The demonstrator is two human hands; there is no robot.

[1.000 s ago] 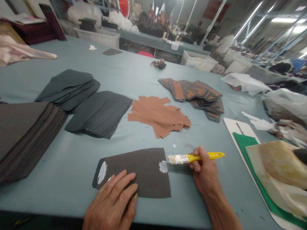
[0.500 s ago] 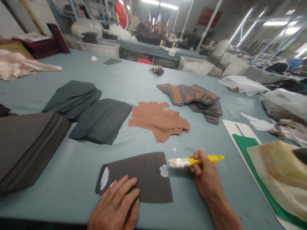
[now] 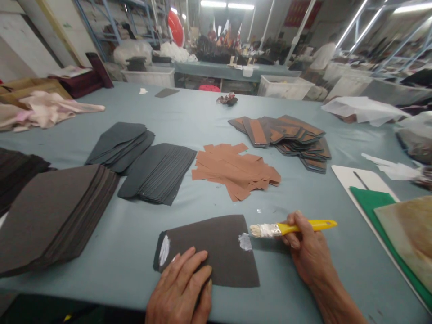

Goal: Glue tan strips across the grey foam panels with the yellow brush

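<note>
A dark brown-grey cut panel lies flat on the table before me, with a white smear at its left end and another white patch by its right edge. My left hand rests on the panel's lower left part, fingers stretched out. In my right hand is a yellow-handled paintbrush, gripped between thumb and fingers. Its white-coated bristles point left, right beside the panel's right edge; whether they touch it I cannot tell.
Brown strips lie in a loose pile mid-table. Left of them are dark green-grey panels and a thick brown-grey stack. Panels with brown strips lie farther back. A white board with green sheet is at right.
The view has turned left, so everything sits farther right in the picture. My left hand stays on the panel. The brush remains beside the right edge, perhaps slightly closer.
</note>
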